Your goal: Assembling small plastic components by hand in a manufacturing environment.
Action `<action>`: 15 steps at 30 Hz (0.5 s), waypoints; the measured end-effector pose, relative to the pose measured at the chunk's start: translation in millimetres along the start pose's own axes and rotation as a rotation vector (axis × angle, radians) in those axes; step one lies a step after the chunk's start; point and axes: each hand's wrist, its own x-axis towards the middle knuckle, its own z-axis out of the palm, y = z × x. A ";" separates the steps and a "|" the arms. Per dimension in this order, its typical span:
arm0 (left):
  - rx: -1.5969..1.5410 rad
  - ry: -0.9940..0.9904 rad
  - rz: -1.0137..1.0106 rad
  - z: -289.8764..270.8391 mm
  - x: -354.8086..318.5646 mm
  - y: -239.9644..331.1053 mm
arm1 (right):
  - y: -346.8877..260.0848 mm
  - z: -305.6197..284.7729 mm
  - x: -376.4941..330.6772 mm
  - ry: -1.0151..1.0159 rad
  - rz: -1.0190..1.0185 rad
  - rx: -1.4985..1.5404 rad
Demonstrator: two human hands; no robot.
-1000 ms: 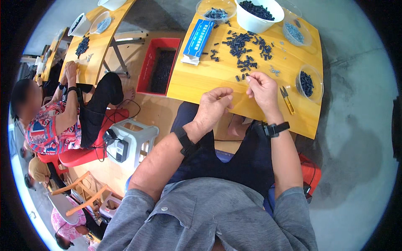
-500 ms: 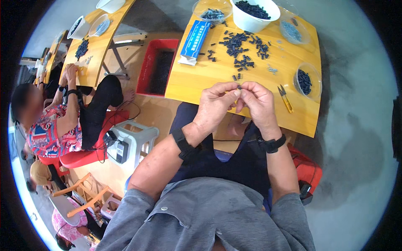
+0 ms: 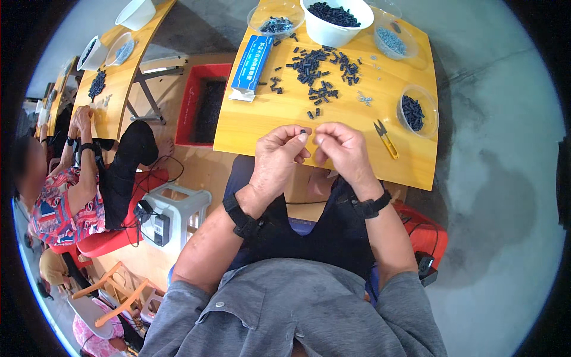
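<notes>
Above the table's near edge, my left hand (image 3: 277,156) pinches a small black cylindrical piece (image 3: 303,131) between thumb and fingertips. My right hand (image 3: 344,153) is a short gap to the right, its fingers closed together; anything in them is too small or hidden to make out. Just beyond the hands, loose black pieces of the same kind (image 3: 309,66) lie in a heap on the yellow table (image 3: 256,125). A few small pale metal bits (image 3: 364,99) lie to their right. Yellow-handled thread snips (image 3: 386,141) rest right of my right hand.
Along the table's far side stand a white tub (image 3: 334,27) of black pieces, a clear bowl (image 3: 275,25) and a bowl of grey bits (image 3: 392,43). Another bowl (image 3: 416,113) sits right, a blue box (image 3: 252,66) left. A red bin (image 3: 190,107) and a seated person (image 3: 71,196) are further left.
My hands have come apart; earlier their fingertips met at the small black piece, which now stays in my left hand. The whole view has shifted slightly.
</notes>
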 end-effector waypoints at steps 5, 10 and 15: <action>0.103 -0.060 -0.070 -16.5 8.0 -12.8 | 30.9 -57.2 37.5 0.327 -0.149 -0.553; 0.182 -0.102 -0.100 -28.0 13.5 -31.8 | 23.6 -77.7 65.0 0.482 -0.241 -1.045; 0.143 -0.045 -0.155 -32.4 19.8 -35.3 | 15.4 -74.1 73.8 0.452 -0.096 -1.139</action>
